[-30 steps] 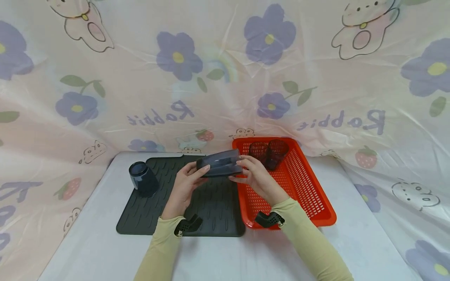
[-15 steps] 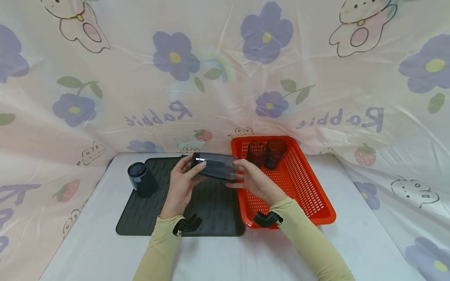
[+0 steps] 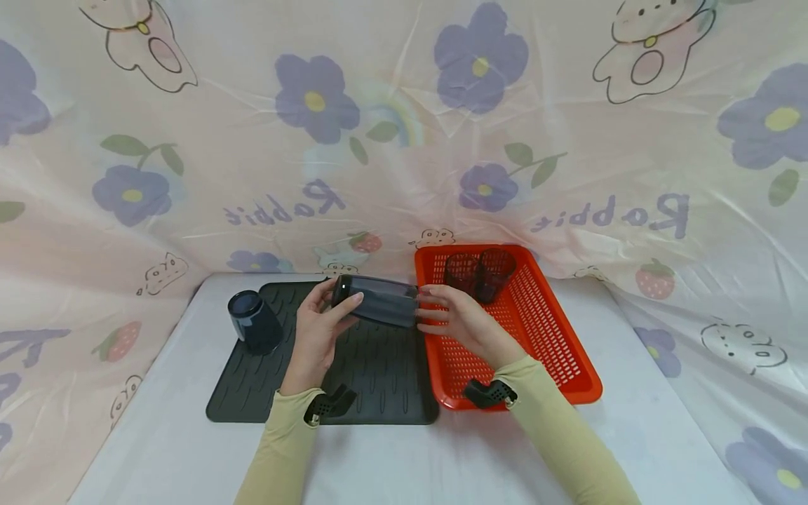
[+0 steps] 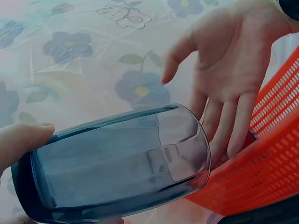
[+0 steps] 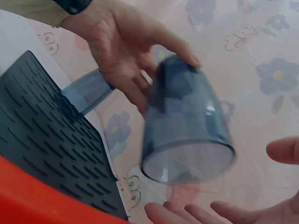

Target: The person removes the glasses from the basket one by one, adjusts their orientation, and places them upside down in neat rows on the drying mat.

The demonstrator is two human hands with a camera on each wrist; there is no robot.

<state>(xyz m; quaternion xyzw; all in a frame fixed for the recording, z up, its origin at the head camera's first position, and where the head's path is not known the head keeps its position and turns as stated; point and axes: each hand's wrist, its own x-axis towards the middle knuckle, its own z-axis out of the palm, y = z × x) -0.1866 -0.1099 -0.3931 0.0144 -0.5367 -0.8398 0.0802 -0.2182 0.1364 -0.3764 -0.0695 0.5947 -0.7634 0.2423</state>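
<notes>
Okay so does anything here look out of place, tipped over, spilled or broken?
Only the cup is off upright: the left hand holds it sideways in the air above the mat, the right hand open at its mouth. The cup on the mat stands mouth-down. No spill or damage shows.

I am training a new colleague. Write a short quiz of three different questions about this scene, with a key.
1. True or false: the left hand grips the dark cup held on its side.
2. How many cups stand in the orange basket?
3. Where is the other dark cup? A) inside the basket B) upside down on the black mat C) on the bare table

Key: 1 true; 2 two; 3 B
</notes>
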